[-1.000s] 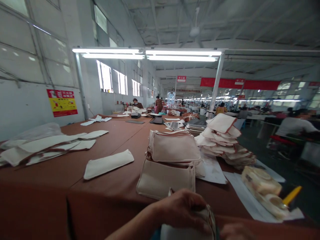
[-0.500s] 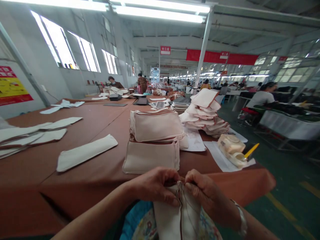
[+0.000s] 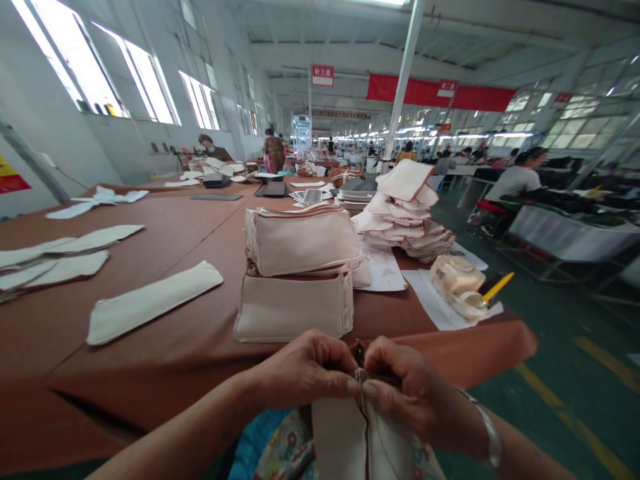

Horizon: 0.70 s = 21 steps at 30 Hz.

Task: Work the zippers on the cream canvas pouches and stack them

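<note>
Okay, piece is over the person's lap, at the near edge of the table, a dark line running down its middle. Left hand pinches its top end, thumb and fingers closed on it; right hand grips the same end just beside, bracelet on that wrist. Beyond the hands: front stack, with a taller stack right behind. Loose panel lies flat to the left. On the right, a messy pile, then a tub on paper, yellow handle sticking out.
</note>
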{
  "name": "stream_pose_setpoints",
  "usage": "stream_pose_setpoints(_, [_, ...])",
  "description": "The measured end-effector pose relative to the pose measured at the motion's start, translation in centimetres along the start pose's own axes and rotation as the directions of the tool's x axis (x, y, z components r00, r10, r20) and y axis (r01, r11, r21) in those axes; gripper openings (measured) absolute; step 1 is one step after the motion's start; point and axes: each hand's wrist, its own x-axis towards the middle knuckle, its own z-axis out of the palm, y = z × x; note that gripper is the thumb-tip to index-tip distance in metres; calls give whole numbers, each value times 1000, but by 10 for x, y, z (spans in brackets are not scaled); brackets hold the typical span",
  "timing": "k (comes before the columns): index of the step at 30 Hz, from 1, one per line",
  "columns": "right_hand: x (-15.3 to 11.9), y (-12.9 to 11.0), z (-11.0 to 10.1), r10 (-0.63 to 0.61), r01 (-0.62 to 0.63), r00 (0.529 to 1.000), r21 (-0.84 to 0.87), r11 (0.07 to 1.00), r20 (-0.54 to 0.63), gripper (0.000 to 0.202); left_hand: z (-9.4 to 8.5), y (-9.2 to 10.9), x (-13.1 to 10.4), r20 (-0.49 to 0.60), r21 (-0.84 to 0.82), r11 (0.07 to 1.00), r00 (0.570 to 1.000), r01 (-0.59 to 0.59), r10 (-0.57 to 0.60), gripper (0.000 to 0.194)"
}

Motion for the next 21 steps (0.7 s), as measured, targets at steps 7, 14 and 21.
stream_pose_setpoints(7, [3,1,-13,125,-149,984,205,967,127,26,8,1,4,-25,-34,999,1000,0,-1,17])
stream_pose_setpoints(14, [3,1,-9,121,-137,989,237,962,81,37,15,7,3,-66,74,997,998,13,-8,12])
stream_pose_setpoints(21, [6,-9,-4,222,-236,971,235,943,86,26,20,17,0,-85,409,910,989,-73,117,12])
